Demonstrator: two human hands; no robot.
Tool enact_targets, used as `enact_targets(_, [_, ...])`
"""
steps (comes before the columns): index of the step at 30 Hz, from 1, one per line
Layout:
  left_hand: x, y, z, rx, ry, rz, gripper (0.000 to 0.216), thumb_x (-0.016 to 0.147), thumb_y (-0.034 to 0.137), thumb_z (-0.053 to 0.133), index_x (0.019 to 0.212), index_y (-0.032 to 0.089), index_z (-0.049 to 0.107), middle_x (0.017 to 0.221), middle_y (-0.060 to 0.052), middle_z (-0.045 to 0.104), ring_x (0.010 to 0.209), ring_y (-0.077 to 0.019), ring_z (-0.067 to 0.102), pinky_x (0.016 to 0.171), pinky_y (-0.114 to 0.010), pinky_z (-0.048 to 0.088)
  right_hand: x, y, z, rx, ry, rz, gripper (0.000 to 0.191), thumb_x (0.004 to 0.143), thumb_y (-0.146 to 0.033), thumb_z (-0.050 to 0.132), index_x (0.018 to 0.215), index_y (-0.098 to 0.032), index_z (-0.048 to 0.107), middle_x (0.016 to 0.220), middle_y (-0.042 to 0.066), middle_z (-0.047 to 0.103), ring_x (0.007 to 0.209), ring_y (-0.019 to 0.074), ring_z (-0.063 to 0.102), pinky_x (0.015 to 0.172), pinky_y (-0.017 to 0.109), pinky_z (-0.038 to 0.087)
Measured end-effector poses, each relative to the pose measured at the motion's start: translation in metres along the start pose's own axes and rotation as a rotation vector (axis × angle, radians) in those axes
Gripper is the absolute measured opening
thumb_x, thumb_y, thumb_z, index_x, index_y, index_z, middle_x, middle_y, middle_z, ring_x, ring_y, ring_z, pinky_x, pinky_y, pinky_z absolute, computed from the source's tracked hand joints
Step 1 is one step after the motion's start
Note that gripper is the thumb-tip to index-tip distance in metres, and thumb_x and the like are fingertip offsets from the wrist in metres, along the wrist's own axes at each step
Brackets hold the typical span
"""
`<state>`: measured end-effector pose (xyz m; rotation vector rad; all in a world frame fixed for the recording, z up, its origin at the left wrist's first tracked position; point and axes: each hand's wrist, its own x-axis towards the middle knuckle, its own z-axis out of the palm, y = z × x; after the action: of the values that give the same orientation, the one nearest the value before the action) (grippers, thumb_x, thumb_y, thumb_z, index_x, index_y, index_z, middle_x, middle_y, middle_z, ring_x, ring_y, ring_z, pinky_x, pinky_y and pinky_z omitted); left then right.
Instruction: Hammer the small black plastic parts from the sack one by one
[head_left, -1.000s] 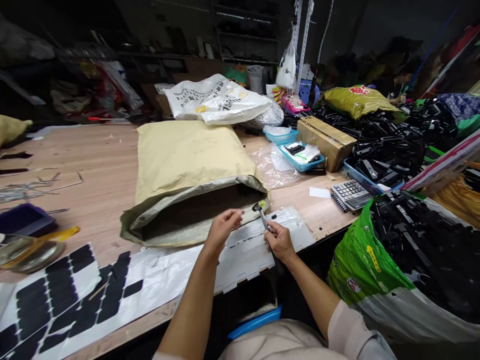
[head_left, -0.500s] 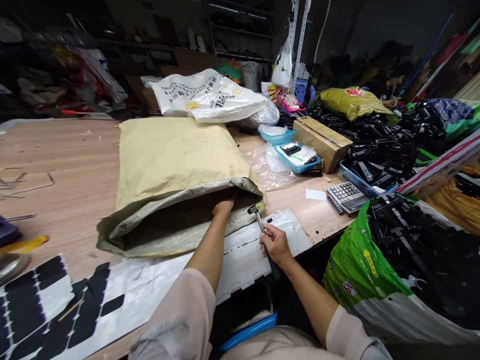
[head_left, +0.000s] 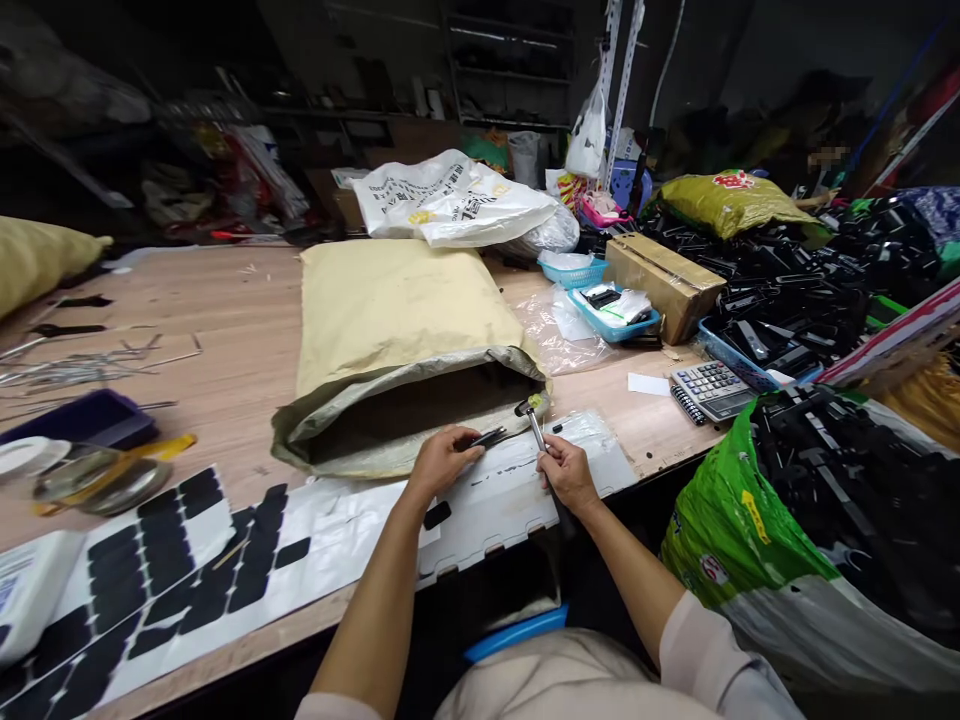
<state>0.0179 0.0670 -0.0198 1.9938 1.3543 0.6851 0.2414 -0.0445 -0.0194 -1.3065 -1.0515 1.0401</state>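
My left hand (head_left: pixel 444 463) is in front of the tan sack's mouth, its fingers pinched on a small, narrow dark piece (head_left: pixel 489 437) that points right. In my right hand (head_left: pixel 568 474) is a slim metal-shafted tool (head_left: pixel 537 432), tilted up and left. At the tool's far end shows a yellow-green and dark bit, beside the sack's right corner. The tan sack (head_left: pixel 405 310) lies flat with its grey-lined mouth gaping towards me; its inside is dark. Beneath both hands is a white sheet (head_left: pixel 517 495) along the table's front edge.
Black stickers (head_left: pixel 165 540) on backing sheets and a tape roll (head_left: pixel 105 480) lie at left. To the right are a calculator (head_left: pixel 712 388), blue baskets (head_left: pixel 615 312), a cardboard box (head_left: pixel 664 285) and a green sack (head_left: pixel 727 510) of black parts, beside the table edge.
My left hand has come out of the sack's mouth and now holds a small dark piece in front of it. The right hand keeps the tool at the sack's corner. The view has shifted left.
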Motion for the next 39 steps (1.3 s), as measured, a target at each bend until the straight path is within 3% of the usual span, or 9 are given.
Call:
enact_targets(3, [-0.014, -0.006, 0.008, -0.014, 0.055, 0.024, 0.036, 0.075, 0.046, 0.069, 0.101, 0.022, 0.075, 0.094, -0.004, 0.067, 0.083, -0.0202, 0.063, 0.074, -0.030, 0.047, -0.004, 0.001, 0.001, -0.178, -0.017, -0.086, 0.038, 0.082, -0.030, 0.057, 0.113, -0.014, 0.071, 0.058, -0.005, 0.050, 0.043, 0.0095, 0.045, 0.042, 0.021, 0.037])
enact_targets(7, [-0.013, -0.008, 0.015, -0.003, 0.094, 0.015, 0.030, 0.074, 0.043, 0.074, 0.097, 0.023, 0.076, 0.094, -0.002, 0.066, 0.089, -0.0208, 0.063, 0.076, -0.031, 0.047, -0.015, 0.000, 0.004, -0.382, -0.042, -0.259, 0.034, 0.083, -0.026, 0.057, 0.110, -0.014, 0.074, 0.057, -0.005, 0.046, 0.049, 0.0103, 0.040, 0.048, 0.021, 0.035])
enact_targets(18, [-0.015, -0.007, 0.014, -0.007, 0.048, 0.030, 0.019, 0.073, 0.035, 0.076, 0.088, 0.024, 0.077, 0.084, -0.001, 0.063, 0.087, -0.0189, 0.059, 0.080, -0.030, 0.045, -0.029, -0.026, 0.031, -0.458, -0.158, -0.338, 0.034, 0.084, -0.023, 0.056, 0.113, -0.018, 0.074, 0.060, -0.003, 0.051, 0.051, 0.0127, 0.042, 0.050, 0.023, 0.034])
enact_targets(24, [-0.016, -0.002, 0.013, 0.029, 0.050, 0.036, 0.013, 0.074, 0.032, 0.075, 0.082, 0.022, 0.076, 0.083, -0.001, 0.062, 0.087, -0.0194, 0.059, 0.077, -0.029, 0.044, -0.027, -0.016, 0.032, -0.479, -0.182, -0.296, 0.027, 0.081, -0.022, 0.057, 0.100, -0.019, 0.077, 0.054, -0.005, 0.044, 0.048, 0.0120, 0.037, 0.049, 0.024, 0.031])
enact_targets(29, [-0.019, 0.001, 0.013, 0.057, 0.064, 0.051, 0.031, 0.077, 0.043, 0.076, 0.103, 0.028, 0.078, 0.097, -0.002, 0.064, 0.097, -0.0210, 0.059, 0.082, -0.030, 0.044, -0.026, -0.013, 0.022, -0.402, -0.123, -0.238, 0.035, 0.084, -0.026, 0.057, 0.113, -0.014, 0.074, 0.058, -0.005, 0.044, 0.049, 0.0109, 0.037, 0.046, 0.023, 0.031])
enact_targets(39, [-0.018, 0.001, 0.015, 0.060, 0.053, 0.029, 0.025, 0.076, 0.040, 0.076, 0.098, 0.028, 0.080, 0.094, -0.002, 0.062, 0.095, -0.0205, 0.058, 0.082, -0.029, 0.044, -0.026, -0.001, 0.018, -0.353, -0.145, -0.191, 0.032, 0.081, -0.025, 0.060, 0.108, -0.017, 0.075, 0.057, -0.005, 0.047, 0.047, 0.0094, 0.037, 0.044, 0.021, 0.033])
